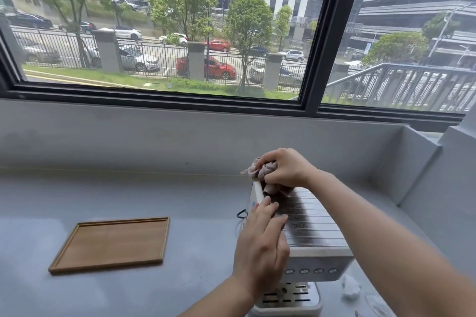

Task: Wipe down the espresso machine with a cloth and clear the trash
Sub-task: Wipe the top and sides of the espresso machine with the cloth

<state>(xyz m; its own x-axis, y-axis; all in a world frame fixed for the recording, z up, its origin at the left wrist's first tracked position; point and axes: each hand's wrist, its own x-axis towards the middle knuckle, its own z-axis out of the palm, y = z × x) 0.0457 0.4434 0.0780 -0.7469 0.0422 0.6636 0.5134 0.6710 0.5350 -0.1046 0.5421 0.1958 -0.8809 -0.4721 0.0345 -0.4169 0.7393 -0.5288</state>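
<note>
Step 1: wiping | right hand (283, 167) clutches cloth (266, 175) on espresso machine (314, 229) top | left hand (262, 237) flat, fingers together, steadying | next: sweep forward, then trash (350, 288)

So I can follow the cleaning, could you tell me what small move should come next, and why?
Probably draw the cloth back toward the person along the grooved top of the espresso machine. The right hand grips the bunched cloth at the top's far end, the left hand rests flat on its left edge, and the nearer grooves lie uncovered.
</note>
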